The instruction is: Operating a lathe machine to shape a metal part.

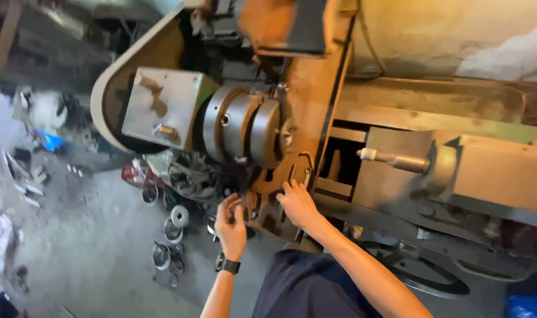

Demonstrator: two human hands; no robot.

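Observation:
A large worn lathe fills the view, with a grey round chuck [245, 128] at its middle and a rust-orange carriage [306, 112] beside it. My left hand [230, 222], with a dark watch on the wrist, has its fingers curled around a small dark part at the carriage's lower edge; what it grips is too dark to tell. My right hand [298, 205] rests flat against the front of the carriage, fingers spread, next to a small lever. The tailstock [451, 168] with its pointed centre [368, 154] lies to the right.
Several metal rings, gears and round parts [173, 227] lie on the grey floor below the headstock [162, 109]. More scraps and a blue item [50, 141] lie at the left. A handwheel [427, 280] sits low on the lathe's front.

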